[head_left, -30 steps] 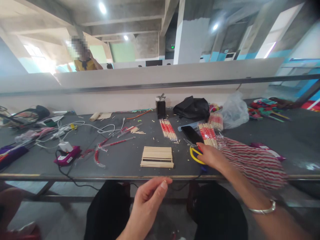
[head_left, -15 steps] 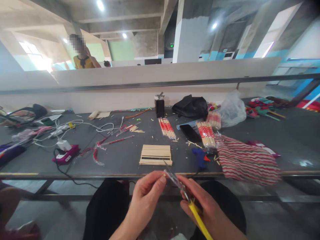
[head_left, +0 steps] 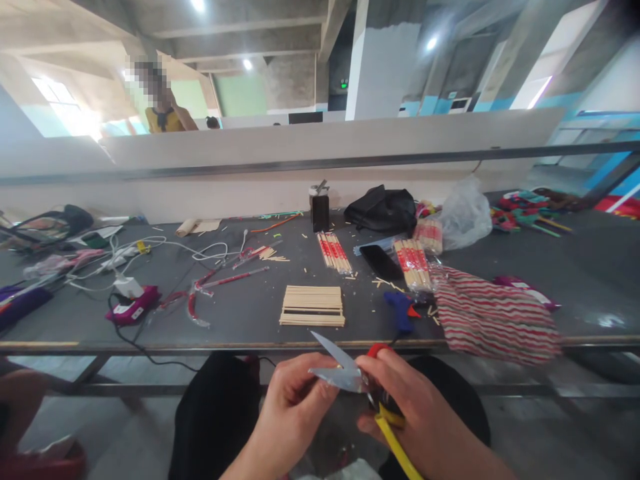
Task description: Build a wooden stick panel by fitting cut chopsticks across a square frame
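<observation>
My right hand [head_left: 400,393] grips a pair of scissors [head_left: 345,377] with one red and one yellow handle, their blades spread apart and pointing left. My left hand [head_left: 297,397] is closed in a pinch beside the blades. A small pale tip, seemingly of a wooden stick [head_left: 339,366], shows between the blades at its fingertips; the rest is hidden. On the table just beyond my hands lies a flat panel of wooden sticks [head_left: 313,297] set side by side, with a gap near its front edge. A blue glue gun [head_left: 400,311] lies to its right.
Red-wrapped bundles of chopsticks [head_left: 334,253] lie on the dark table [head_left: 250,320]. A black phone [head_left: 381,263], striped cloth [head_left: 495,320] and clear plastic bag [head_left: 465,213] are at right. White cables [head_left: 200,252] and a purple power strip [head_left: 133,305] are at left. A person [head_left: 163,113] is beyond the partition.
The scissor blades have opened wide and swung to point more to the left, around the tip at my left fingers. My left hand has shifted only a little. The stick panel stays put.
</observation>
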Demonstrator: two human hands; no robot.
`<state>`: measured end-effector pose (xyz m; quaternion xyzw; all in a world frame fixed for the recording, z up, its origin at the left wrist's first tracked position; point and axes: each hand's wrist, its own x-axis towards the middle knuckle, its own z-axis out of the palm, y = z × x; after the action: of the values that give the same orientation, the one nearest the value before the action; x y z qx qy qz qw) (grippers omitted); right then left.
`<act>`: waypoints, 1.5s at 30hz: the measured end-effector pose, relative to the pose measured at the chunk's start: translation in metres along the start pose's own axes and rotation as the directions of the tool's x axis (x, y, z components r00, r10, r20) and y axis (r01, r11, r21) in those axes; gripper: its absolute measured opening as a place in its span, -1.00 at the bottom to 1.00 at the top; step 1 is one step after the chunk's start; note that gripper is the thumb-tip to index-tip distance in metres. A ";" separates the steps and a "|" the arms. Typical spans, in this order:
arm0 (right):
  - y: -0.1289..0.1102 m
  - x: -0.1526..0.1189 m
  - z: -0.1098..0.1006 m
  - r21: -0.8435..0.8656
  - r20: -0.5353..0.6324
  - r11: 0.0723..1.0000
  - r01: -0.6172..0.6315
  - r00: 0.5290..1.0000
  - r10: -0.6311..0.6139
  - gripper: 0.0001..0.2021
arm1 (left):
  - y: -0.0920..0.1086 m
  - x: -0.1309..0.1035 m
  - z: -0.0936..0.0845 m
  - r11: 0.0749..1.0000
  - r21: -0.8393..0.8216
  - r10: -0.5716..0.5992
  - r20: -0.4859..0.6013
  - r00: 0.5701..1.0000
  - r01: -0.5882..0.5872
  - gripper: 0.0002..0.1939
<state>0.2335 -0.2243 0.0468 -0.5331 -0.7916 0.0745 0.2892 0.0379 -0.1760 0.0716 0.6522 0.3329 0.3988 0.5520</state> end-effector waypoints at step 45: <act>0.065 0.024 -0.010 -0.237 -0.344 0.874 -0.424 0.878 0.333 -0.61 | -0.006 -0.003 -0.005 0.955 0.294 0.055 -0.010 0.998 -0.050 -0.77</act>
<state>0.2851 -0.1775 0.0363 -0.7222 -0.6204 -0.0726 0.2969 0.0316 -0.1751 0.0660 0.7320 0.3758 0.3654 0.4352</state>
